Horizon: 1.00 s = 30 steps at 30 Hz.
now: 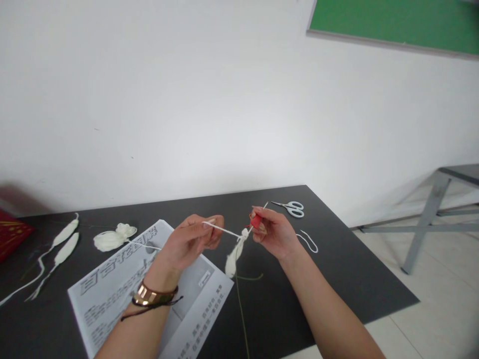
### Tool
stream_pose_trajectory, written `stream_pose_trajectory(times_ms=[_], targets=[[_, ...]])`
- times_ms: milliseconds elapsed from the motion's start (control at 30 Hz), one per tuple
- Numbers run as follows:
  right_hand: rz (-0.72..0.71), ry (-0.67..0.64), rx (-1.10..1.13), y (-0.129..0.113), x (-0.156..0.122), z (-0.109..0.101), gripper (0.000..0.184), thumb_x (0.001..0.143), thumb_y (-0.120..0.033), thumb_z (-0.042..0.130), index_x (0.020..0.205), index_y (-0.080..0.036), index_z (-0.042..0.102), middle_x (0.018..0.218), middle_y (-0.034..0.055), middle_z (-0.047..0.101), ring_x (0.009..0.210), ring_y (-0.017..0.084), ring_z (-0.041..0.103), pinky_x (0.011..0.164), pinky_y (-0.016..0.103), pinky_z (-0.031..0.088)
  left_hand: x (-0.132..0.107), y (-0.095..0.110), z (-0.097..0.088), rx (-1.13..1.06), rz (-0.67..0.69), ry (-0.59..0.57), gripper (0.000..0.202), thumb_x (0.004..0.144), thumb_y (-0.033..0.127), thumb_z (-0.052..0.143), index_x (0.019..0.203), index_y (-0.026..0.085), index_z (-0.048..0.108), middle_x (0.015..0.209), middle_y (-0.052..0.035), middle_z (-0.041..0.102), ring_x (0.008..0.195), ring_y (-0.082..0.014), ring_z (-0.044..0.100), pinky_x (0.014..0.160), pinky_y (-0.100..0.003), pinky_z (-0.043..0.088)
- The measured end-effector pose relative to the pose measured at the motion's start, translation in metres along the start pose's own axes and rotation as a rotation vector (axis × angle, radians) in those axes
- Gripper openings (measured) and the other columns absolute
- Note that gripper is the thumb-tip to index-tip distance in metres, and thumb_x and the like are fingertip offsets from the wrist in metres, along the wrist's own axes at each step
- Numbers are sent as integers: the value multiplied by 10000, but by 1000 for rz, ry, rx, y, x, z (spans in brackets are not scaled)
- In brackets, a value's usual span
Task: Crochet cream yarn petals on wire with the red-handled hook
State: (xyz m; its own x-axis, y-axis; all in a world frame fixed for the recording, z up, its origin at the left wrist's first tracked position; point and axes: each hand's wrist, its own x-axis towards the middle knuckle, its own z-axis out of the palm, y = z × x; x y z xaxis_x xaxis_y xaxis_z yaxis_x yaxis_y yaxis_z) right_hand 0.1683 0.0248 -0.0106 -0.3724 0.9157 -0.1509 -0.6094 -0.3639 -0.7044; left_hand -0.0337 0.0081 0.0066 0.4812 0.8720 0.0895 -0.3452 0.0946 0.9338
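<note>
My left hand (192, 240) is closed in a pinch on a taut white yarn strand (224, 230). The strand runs right to a small white crocheted petal (235, 254) that hangs between my hands, with a thin green wire (241, 309) trailing down from it. My right hand (272, 230) is closed on a crochet hook with a red grip (256, 221), whose tip meets the top of the petal. Both hands are raised above the dark table (337, 279).
A printed instruction sheet (119, 289) lies under my left wrist. Two finished white petals (65, 242) and a white crocheted flower piece (112, 238) lie at the left. Small scissors (292, 207) and a loose yarn scrap (309, 240) lie at the right. A red box (11, 233) sits at the far left edge.
</note>
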Motion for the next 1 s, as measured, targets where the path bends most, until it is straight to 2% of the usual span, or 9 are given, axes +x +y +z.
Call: stream_pose_trajectory(times_ms=[100, 133, 233, 333, 467, 600, 700, 900, 1000], targets=[[12, 20, 22, 0, -1, 2, 163, 721, -249, 654, 621, -127, 615, 389, -76, 445, 323, 50, 404, 327, 161, 434, -2, -7, 12, -131, 29, -9, 166, 667, 306, 682, 750, 183, 758, 715, -33, 471, 602, -122, 414, 513, -256, 324], [13, 26, 30, 0, -1, 2, 159, 715, -248, 658, 621, -127, 616, 390, -75, 447, 328, 52, 408, 328, 161, 435, -3, -8, 14, -103, 63, -5, 234, 656, 239, 691, 881, 217, 754, 774, -35, 494, 632, -122, 432, 531, -251, 339], [7, 46, 44, -1, -1, 2, 153, 716, -248, 660, 628, -129, 618, 401, -72, 456, 346, 56, 418, 336, 161, 437, -8, -6, 19, 110, 133, -28, 607, 665, 83, 650, 1210, 341, 583, 1028, -51, 537, 740, -138, 483, 599, -253, 383], [-6, 76, 70, 0, -1, 2, 158, 729, -248, 656, 632, -130, 615, 422, -68, 475, 363, 54, 425, 343, 156, 436, -17, 2, 24, 348, 146, -104, 842, 705, 56, 606, 1398, 405, 278, 1296, -74, 450, 811, -159, 498, 672, -280, 412], [-48, 117, 102, 2, 1, 2, 154, 728, -252, 668, 653, -124, 624, 453, -64, 502, 373, 50, 434, 351, 153, 451, -18, 3, 35, 543, 189, 36, 953, 702, 120, 676, 1439, 380, 130, 1281, -76, 482, 849, -171, 514, 763, -292, 429], [-116, 126, 90, 5, 1, 2, 153, 742, -254, 668, 667, -125, 634, 474, -51, 538, 385, 53, 447, 371, 162, 489, -7, -11, 45, 621, 311, 367, 801, 755, 189, 654, 1425, 324, 236, 1020, -34, 614, 849, -165, 556, 806, -282, 431], [-177, 130, 55, 5, -2, 5, 163, 745, -266, 676, 667, -129, 637, 484, -46, 552, 391, 55, 453, 380, 169, 506, 0, -16, 48, 663, 351, 510, 663, 791, 199, 615, 1389, 284, 340, 874, -6, 635, 823, -156, 587, 843, -287, 429], [-295, 161, -11, 5, -6, 10, 174, 752, -291, 683, 686, -136, 639, 504, -35, 593, 395, 62, 477, 391, 183, 524, 0, -15, 44, 588, 382, 596, 602, 764, 191, 647, 1330, 250, 450, 804, 5, 614, 781, -143, 590, 772, -253, 452], [-332, 159, -25, 5, -8, 11, 175, 765, -296, 673, 701, -136, 641, 510, -27, 610, 400, 65, 498, 398, 183, 526, 3, -17, 41, 367, 310, 564, 684, 724, 176, 691, 1345, 284, 424, 750, 36, 572, 678, -99, 538, 675, -206, 439]])
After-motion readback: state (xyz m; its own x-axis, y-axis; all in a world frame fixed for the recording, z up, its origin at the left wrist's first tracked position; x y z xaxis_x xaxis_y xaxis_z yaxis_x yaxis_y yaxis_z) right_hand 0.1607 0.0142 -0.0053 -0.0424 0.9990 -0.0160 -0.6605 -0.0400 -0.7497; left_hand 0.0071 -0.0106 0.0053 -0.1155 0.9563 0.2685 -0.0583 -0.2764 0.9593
